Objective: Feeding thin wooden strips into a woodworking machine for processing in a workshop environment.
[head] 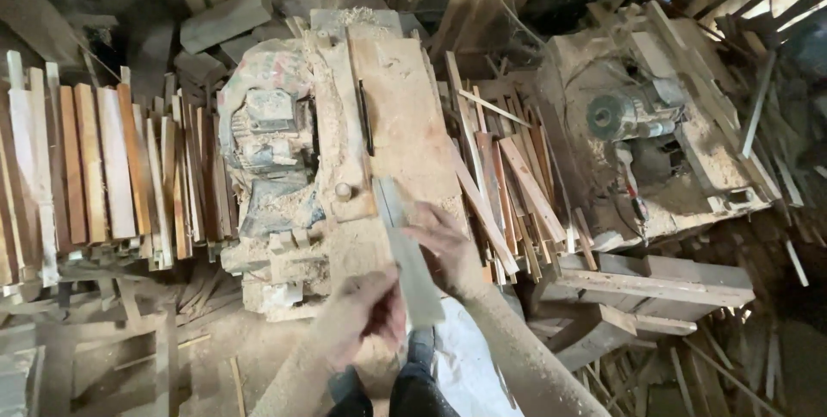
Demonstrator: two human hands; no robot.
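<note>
Left hand (pixel 366 314): we see it grasping the near end of the grey wooden strip (pixel 407 249).
Right hand (pixel 448 245): pressed on the strip's right edge.
Strip: lies between both hands, far end on the dusty saw table (pixel 405 115).
Slat stack (pixel 95 167): well left of our left hand.

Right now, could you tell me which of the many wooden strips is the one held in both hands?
It is the pale grey strip lying lengthwise on the saw table, between left hand and right hand; the others lie untouched in side piles.
</note>
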